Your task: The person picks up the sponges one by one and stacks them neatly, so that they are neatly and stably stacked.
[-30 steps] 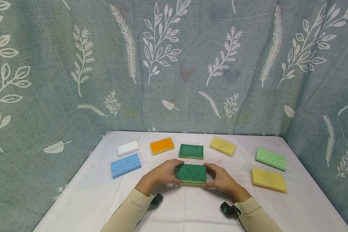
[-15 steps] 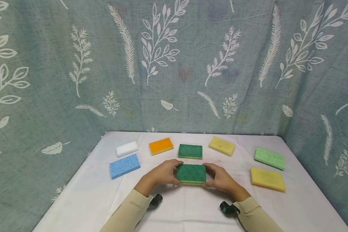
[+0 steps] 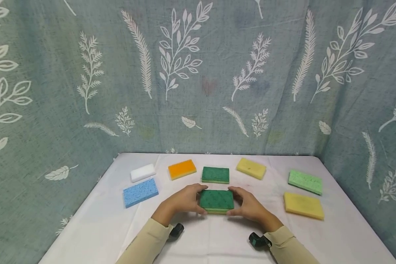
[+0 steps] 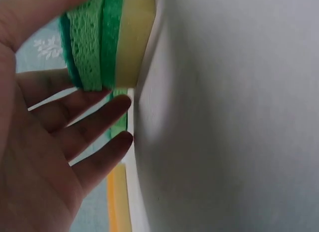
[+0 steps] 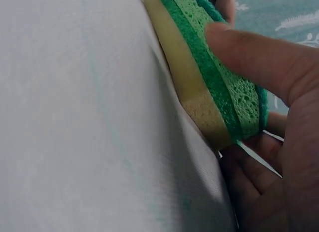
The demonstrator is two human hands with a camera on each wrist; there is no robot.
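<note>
Pinching inward with both hands: left hand (image 3: 184,200) at one end, right hand (image 3: 250,206) at the other, thumbs on the near side and forefingers round the far side. Gripping between them a stack of two sponges (image 3: 216,200), midway across the white-covered bench (image 3: 211,242) and just in front of another dark green scouring sponge (image 3: 215,175). Spread loosely in the left wrist view, the lower left fingers (image 4: 97,121); hard to tell there about any contact with the bench.

Done, by the look of it: one pair layered and brought roughly into line. Visible from the right wrist: a lower sponge (image 5: 192,87) of pale yellow foam topped with green scourer, and over it an upper sponge (image 5: 244,105) of porous light green with a dark green top. Apparently resting on the bench rather than lifted. Probably at the steadying or squaring-up point, with no release made yet.

Left lying loose, in a wide arc around the stack: a white block-shaped sponge (image 3: 143,172) near a blue sponge (image 3: 140,193) on the left; an orange-topped sponge (image 3: 182,169), the dark green one and a tilted yellow sponge (image 3: 251,168) along the back; a light green sponge (image 3: 305,182) behind a thick yellow sponge (image 3: 304,205) on the right. Seven in all, untouched at this moment. Impossible to judge from these views: any need for further layers.
</note>
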